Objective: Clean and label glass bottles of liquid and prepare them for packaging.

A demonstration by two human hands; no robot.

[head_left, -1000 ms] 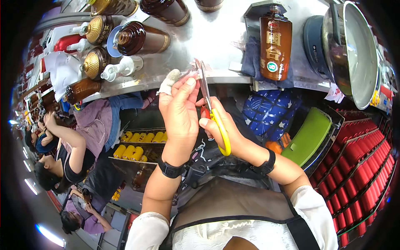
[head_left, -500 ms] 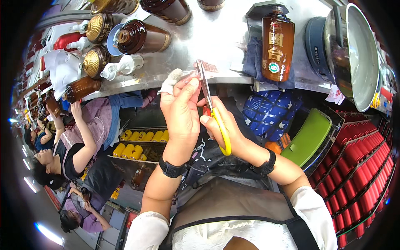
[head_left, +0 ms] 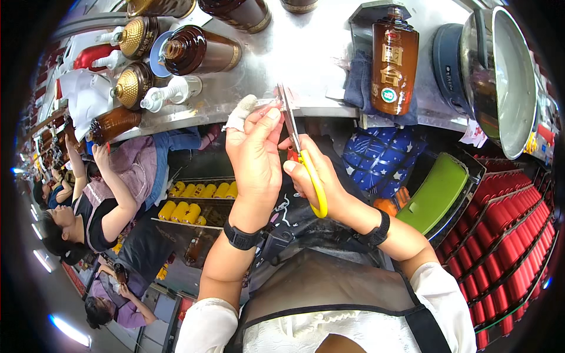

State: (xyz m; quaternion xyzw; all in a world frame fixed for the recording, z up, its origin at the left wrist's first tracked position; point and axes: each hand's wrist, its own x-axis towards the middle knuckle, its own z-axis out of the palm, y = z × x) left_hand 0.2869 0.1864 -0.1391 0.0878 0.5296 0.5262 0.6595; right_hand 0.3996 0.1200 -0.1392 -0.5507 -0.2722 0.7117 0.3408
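My left hand [head_left: 258,154] pinches a small, thin see-through pinkish sheet [head_left: 293,99] just over the table's near edge. White cloth wraps one of its fingertips. Yellow-handled scissors [head_left: 317,191] are gripped in my right hand [head_left: 322,173], their blades pointing away from me and lying across the sheet close to my left fingertips. Whether the blades are fully closed is hard to make out. Beyond my hands is the metal worktable [head_left: 282,56]. To the right, a brown bottle with gold characters [head_left: 393,65] lies on a dark blue cloth [head_left: 359,82].
Several brown bottles, one of them [head_left: 203,52] in a blue ring, stand at the left with gold caps [head_left: 132,85] and clear stoppers [head_left: 172,94]. A pan [head_left: 509,82] sits far right above racks of red cylinders [head_left: 500,247]. Co-workers [head_left: 112,194] are at left.
My hands and the scissors have barely moved. Less of the pinkish sheet shows beyond the blades. At the left, a co-worker's hands have shifted slightly.
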